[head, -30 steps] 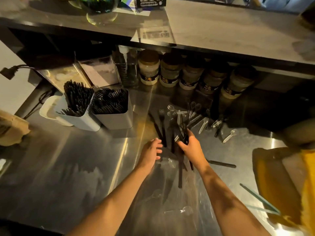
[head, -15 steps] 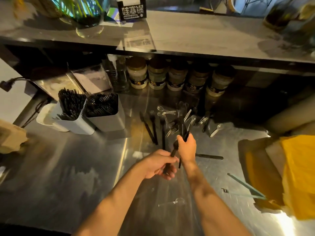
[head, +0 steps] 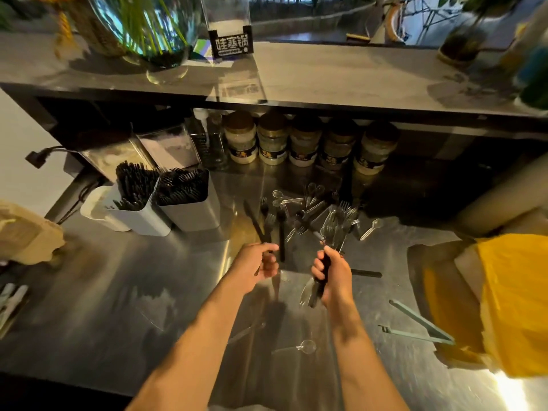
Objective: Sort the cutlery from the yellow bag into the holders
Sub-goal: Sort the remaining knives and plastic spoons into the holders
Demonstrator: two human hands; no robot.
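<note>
My right hand grips a small bundle of black cutlery upright above the steel counter. My left hand is curled round a thin dark piece of cutlery, of which only a sliver shows by the palm. Beyond both hands lies a loose pile of black and clear plastic cutlery. Two white holders stand at the left: one packed with black knives or sticks, the other with black forks. The yellow bag lies at the right edge. A clear spoon rests between my forearms.
A row of jars stands under the upper shelf. A black piece lies right of my right hand. Pale green tongs lie beside the bag. A brown paper bag sits far left.
My hands met over the bundle, then parted: the left drew away to the left with one dark piece. The right lifted its bundle nearer to me.
</note>
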